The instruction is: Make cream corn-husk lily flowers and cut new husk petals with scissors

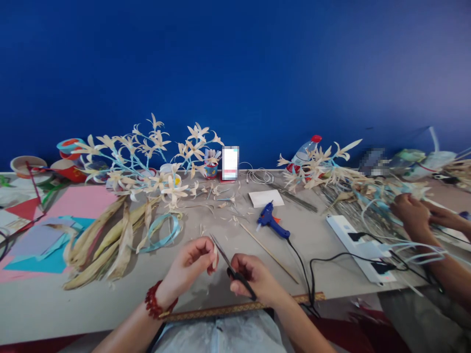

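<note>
My left hand (189,267), with a red bead bracelet at the wrist, pinches a small pale strip of husk (215,256) between thumb and fingers. Black-handled scissors (241,281) are in my right hand (255,280), their blades pointing up and left, close beside the strip. Whether the blades touch it I cannot tell. Beyond my hands lie a thin wooden stick (270,253) and a blue glue gun (271,220), its nozzle toward the left. Dried corn husks (110,240) lie in a pile to the left, with a roll of light-blue tape (162,233) next to them.
Husk flowers on blue stems (143,162) stand along the back left, with more flowers (320,164) at right. A white power strip (358,247) with black cables lies to the right. A co-worker's hands (412,213) work beyond it. Coloured paper (37,264) lies far left.
</note>
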Tool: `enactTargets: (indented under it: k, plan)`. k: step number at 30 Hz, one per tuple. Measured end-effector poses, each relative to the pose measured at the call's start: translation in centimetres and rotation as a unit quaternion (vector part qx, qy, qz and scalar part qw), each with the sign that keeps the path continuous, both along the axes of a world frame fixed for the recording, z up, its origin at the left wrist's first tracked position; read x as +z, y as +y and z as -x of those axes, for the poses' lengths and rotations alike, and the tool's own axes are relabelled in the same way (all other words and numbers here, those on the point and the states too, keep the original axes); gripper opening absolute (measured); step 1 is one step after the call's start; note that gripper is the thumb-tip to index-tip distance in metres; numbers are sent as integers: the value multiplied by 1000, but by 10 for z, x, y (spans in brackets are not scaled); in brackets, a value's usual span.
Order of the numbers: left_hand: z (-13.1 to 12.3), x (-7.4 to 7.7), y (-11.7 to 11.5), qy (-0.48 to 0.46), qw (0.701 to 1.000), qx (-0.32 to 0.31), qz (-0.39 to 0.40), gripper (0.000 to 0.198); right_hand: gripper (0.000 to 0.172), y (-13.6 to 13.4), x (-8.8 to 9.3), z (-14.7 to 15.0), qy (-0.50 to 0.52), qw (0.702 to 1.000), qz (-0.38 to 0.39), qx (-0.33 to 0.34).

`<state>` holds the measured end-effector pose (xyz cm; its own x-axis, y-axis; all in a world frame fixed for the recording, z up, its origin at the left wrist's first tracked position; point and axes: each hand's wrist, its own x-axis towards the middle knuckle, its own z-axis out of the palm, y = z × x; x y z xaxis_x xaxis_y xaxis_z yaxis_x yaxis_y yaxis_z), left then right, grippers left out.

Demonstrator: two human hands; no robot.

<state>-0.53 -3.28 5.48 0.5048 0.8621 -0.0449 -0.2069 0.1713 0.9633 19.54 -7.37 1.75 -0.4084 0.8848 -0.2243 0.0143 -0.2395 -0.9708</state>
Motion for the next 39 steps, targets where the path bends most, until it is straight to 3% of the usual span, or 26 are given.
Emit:
enactTargets:
  k: [10,24,29,31,33,36,39]
  plan:
    - [3,6,1,32,999,-30,-33,26,55,-3,4,2,50,998,29,22]
    - [2,7,5,30,998,-51,-39,23,53,-1,0,-1,34,999,21,8]
    - [3,4,5,7,998,-51,-38,22,57,0,-1,0,1,1000,15,-21]
    - [3,2,6,1,999,-38,-32,21,55,3,-1,-2,-61,997,-19,-44]
    - [3,1,6,-3,1000,-19,-20,18,49,7,0,-7,-195,975,-85,-67]
    - [1,-2,7,-9,1000,3,3,15,34,11,-1,-14,-418,888,-178,-74]
    - [0,-3,7,-15,1000,10,19,12,29,11,-4,-15,-527,818,-225,-54]
